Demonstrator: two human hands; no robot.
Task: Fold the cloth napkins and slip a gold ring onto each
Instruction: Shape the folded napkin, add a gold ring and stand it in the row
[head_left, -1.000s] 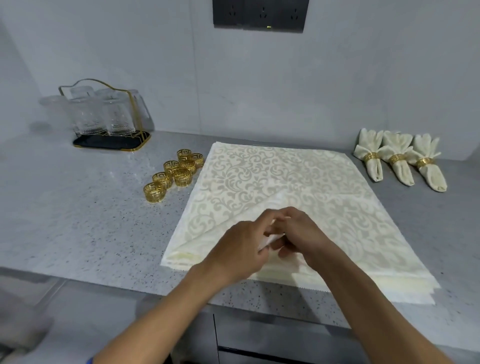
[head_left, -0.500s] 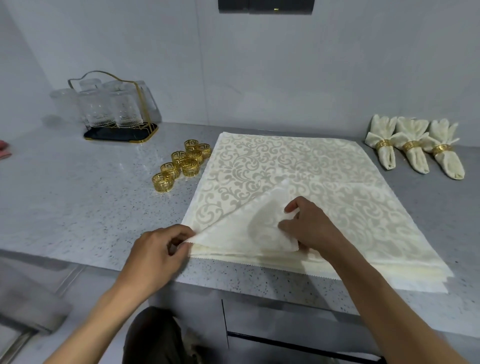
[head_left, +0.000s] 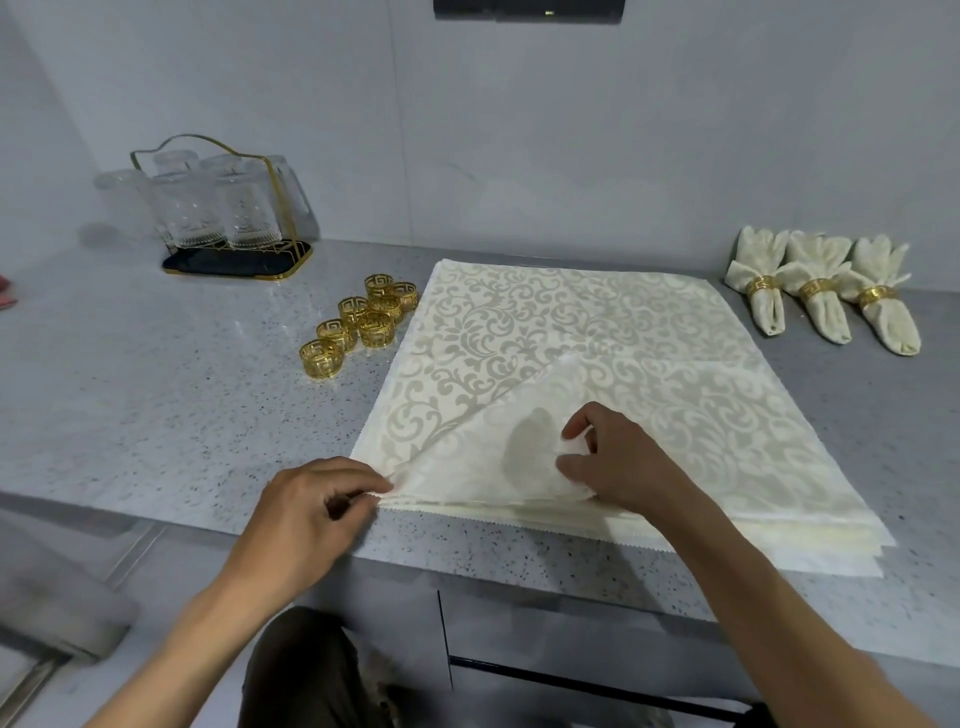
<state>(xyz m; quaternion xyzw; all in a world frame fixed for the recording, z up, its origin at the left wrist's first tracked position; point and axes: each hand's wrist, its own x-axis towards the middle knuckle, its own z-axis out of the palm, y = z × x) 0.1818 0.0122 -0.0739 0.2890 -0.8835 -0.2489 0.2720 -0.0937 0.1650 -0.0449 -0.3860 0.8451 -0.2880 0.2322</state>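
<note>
A stack of cream damask napkins (head_left: 597, 332) lies flat on the grey counter. The top napkin (head_left: 498, 441) has its near part folded back along a diagonal, showing its paler underside. My left hand (head_left: 306, 514) pinches the napkin's near left corner at the counter edge. My right hand (head_left: 618, 457) grips the folded flap's edge, a bit of cloth bunched between thumb and fingers. Several gold rings (head_left: 363, 322) stand in a cluster left of the stack. Three folded napkins with gold rings (head_left: 815, 296) lie at the back right.
A gold wire rack of clear glasses (head_left: 223, 213) on a dark tray stands at the back left by the wall. The speckled counter (head_left: 156, 395) stretches bare to the left. The counter's front edge runs just under my hands, cabinet fronts below.
A second ago both hands met at the flap's middle. My left hand then slid to the near left corner, and my right hand now bunches the flap's edge.
</note>
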